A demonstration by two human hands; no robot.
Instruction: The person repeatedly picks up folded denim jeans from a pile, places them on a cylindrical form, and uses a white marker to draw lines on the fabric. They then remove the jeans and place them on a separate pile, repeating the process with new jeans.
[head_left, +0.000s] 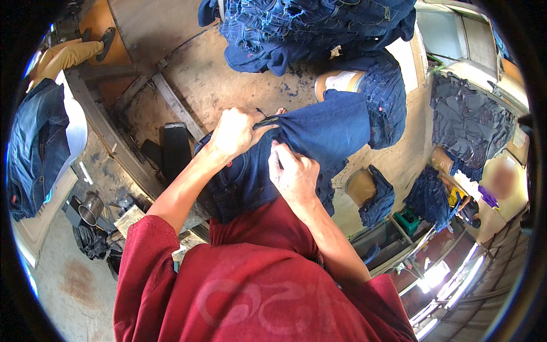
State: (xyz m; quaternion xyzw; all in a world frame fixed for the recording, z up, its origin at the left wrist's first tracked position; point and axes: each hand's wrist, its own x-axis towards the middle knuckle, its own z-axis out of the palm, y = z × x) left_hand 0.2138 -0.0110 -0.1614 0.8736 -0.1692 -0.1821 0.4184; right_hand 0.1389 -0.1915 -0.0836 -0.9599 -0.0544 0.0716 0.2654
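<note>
Dark blue garment: we are finding it spread before the person's red shirt, its far end reaching toward a round drum.
Left hand: we are seeing it pinching the garment's folded edge.
Right hand: we are noting fingers curling over the cloth; whether they are gripping, we cannot tell.
Edges: a metal frame is running along the left.
Open room: brown floor is showing between garment and denim pile.
Labels: a pale label is wrapping the drum; faint lettering is crossing the shirt.
</note>
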